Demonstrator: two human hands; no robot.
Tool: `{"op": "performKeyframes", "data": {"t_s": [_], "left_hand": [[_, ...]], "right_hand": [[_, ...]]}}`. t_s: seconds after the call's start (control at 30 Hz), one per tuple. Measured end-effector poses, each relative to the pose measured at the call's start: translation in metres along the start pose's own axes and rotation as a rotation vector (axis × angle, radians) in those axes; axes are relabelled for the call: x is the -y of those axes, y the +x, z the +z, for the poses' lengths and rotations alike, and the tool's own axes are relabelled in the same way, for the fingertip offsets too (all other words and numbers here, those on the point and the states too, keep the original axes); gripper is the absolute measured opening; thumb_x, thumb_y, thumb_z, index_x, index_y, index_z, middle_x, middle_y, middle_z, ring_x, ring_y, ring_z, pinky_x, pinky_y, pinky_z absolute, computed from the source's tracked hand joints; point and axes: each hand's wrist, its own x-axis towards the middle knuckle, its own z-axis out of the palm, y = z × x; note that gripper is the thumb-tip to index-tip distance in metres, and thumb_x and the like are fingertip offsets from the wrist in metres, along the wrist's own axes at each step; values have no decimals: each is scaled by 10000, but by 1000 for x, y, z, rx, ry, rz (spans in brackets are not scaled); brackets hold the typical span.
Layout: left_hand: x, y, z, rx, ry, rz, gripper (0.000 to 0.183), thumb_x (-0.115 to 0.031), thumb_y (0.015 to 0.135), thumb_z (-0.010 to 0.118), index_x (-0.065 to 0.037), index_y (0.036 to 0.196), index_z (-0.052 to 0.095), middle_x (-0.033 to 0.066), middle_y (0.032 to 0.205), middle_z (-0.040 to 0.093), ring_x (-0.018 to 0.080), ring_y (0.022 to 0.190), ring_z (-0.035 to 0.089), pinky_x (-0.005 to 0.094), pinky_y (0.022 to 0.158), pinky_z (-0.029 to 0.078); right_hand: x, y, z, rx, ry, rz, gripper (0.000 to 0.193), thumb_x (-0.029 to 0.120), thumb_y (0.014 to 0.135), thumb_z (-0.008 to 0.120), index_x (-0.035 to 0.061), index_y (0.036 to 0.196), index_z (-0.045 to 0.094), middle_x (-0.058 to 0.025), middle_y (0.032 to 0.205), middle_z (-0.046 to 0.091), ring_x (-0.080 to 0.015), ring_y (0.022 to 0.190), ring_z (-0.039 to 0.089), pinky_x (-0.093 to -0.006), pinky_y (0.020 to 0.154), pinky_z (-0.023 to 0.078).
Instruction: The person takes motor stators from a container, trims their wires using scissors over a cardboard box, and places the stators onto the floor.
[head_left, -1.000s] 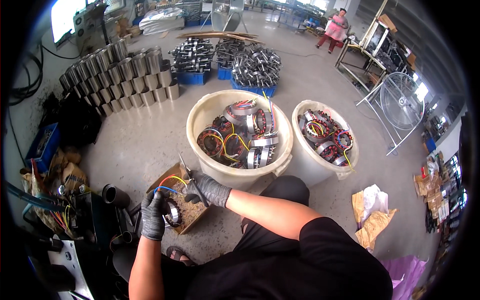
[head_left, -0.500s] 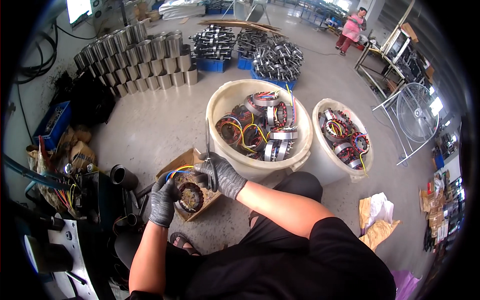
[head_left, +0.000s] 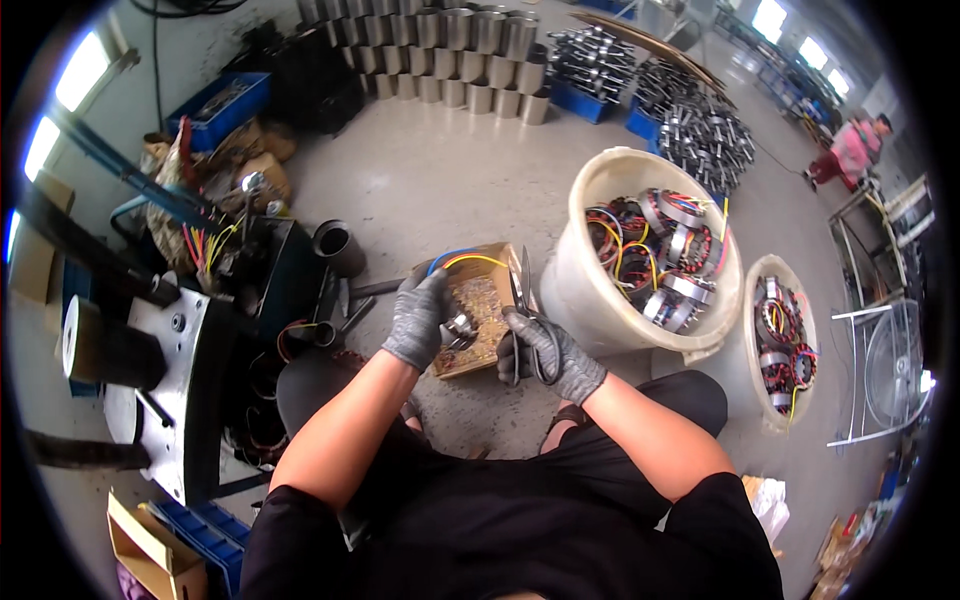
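Both my hands wear grey gloves. My left hand [head_left: 416, 325] is closed on a motor stator [head_left: 459, 331], which is partly hidden behind the fingers. Blue, yellow and red wires [head_left: 466, 257] arch up from that hand toward the right. In my right hand [head_left: 562, 362] is a pair of scissors [head_left: 525, 280], its dark handles in the fingers and its blades pointing up and away from me. Under the hands lies a cardboard box [head_left: 511, 252] with small yellowish scraps on its bottom.
Large white tubs [head_left: 570, 280] [head_left: 743, 365] of stators stand to the right. A dark metal cylinder [head_left: 339, 248] is beside the box. At left is a machine with a metal plate [head_left: 165, 375]. Steel cylinders [head_left: 480, 98] are stacked at the back. A person in pink [head_left: 855, 150] is far right.
My view has swung left, so things sit further right. The stator has moved up close to my left hand. The scissors have moved away from the wires. The far person has turned.
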Motion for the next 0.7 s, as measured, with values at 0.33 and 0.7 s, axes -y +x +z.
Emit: {"op": "performKeyframes", "data": {"t_s": [0.33, 0.7], "left_hand": [[-6, -6, 8, 9, -21, -53, 170, -134, 970, 523, -41, 1099, 585, -28, 641, 456, 99, 544, 437, 257, 507, 414], [-1, -8, 10, 4, 48, -58, 168, -122, 962, 530, -27, 1089, 588, -21, 641, 463, 110, 539, 452, 261, 538, 443]], "right_hand": [[-2, 4, 10, 63, 2, -18, 467, 503, 963, 576, 120, 1211, 478, -88, 785, 643, -246, 636, 683, -374, 573, 580], [15, 12, 10, 10, -36, -23, 434, 398, 964, 547, 42, 1207, 500, -107, 667, 589, -262, 495, 593, -422, 464, 520]]}}
